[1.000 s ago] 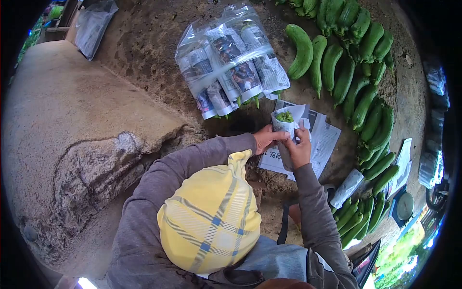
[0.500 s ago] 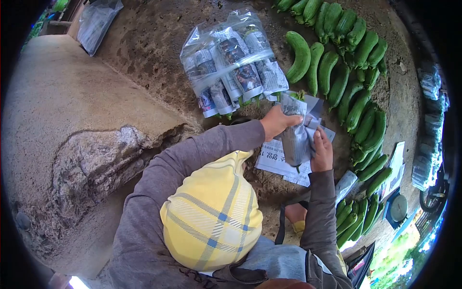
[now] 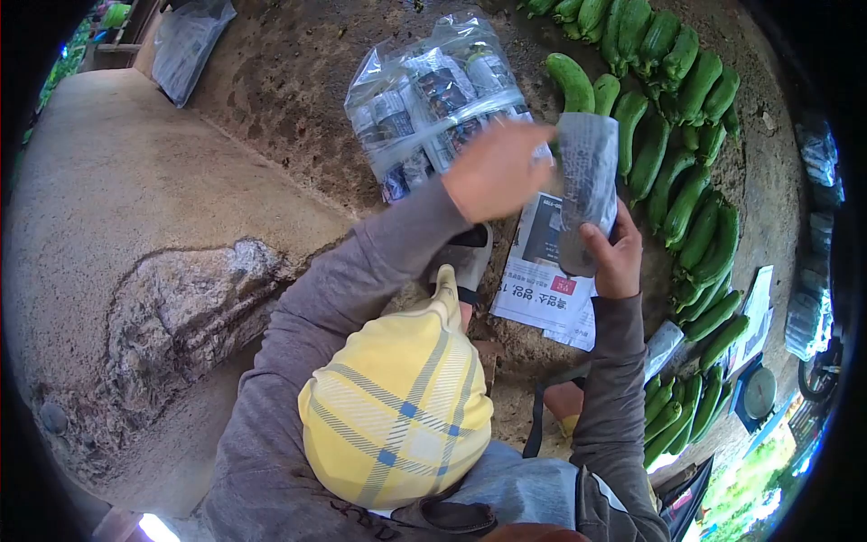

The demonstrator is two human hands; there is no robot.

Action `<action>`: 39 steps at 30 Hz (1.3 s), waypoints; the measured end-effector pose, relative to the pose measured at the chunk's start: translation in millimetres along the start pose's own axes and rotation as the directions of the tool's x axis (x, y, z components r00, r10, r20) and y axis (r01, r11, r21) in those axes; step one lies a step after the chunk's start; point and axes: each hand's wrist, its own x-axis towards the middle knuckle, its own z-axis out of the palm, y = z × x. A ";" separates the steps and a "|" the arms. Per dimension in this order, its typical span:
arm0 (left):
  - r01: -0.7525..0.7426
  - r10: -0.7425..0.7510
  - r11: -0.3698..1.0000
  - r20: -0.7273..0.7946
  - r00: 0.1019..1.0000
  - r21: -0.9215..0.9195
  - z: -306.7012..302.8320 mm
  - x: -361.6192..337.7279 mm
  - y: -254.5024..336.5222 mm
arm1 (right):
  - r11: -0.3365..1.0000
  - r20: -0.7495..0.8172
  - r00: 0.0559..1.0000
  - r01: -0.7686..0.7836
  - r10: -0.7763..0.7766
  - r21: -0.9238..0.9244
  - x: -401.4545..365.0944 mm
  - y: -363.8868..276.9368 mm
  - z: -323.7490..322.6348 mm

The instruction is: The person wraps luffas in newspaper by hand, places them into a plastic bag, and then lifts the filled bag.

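Note:
My right hand (image 3: 616,255) grips the lower end of a newspaper-wrapped roll (image 3: 589,176), holding it upright above the ground. No green shows at its ends now; in the earlier frame a long green gourd poked out of it. My left hand (image 3: 502,170), blurred, is just left of the roll and apart from it, its finger posture smeared. Under the roll lie printed newspaper sheets (image 3: 539,303). Beyond my left hand, a clear plastic bag (image 3: 395,117) holds several similar rolls and is partly covered by that hand.
Rows of long green gourds (image 3: 684,200) lie to the right, more (image 3: 673,420) lower down. A yellow plaid cloth (image 3: 397,406) bulges between my arms. A round-dial scale (image 3: 759,390) stands at right, by bagged bundles (image 3: 802,323). A rock-like ledge (image 3: 190,307) fills the left.
The roll has moved up and right with my right hand, and the gourd's ends no longer show. My left hand has let go of it and moved up and left.

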 end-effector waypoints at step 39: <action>0.046 -0.004 0.631 -0.057 0.998 0.774 -27.6 24.4 -72.3 | 0.997 0.246 0.967 -0.075 0.066 0.031 73.1 20.5 45.0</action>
